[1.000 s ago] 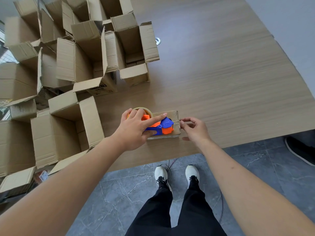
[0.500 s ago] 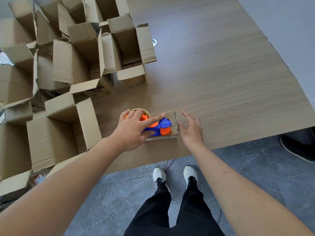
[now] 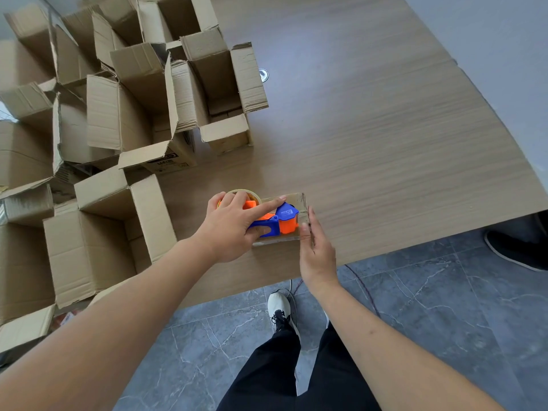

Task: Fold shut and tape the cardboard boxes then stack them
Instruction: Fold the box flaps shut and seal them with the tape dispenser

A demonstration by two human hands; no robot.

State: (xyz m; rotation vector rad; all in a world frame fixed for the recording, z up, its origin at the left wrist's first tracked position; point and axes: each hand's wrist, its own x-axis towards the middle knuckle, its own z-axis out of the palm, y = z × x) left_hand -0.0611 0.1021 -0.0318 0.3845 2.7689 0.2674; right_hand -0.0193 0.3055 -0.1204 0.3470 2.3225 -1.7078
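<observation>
Small box [image 3: 298, 200], tape dispenser [image 3: 280, 222] gripped atop.

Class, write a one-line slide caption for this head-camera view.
Left hand runs a tape dispenser along a small box; right hand steadies its end.

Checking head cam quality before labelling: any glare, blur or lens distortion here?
Head view: sharp overall, no motion blur on either hand; bluish sheen washes the far wooden table top; wide-angle bends the table edges and stretches the forearms; the clear tape on the small flat cardboard box glints, and the orange-and-blue tape dispenser reads clearly.
</observation>
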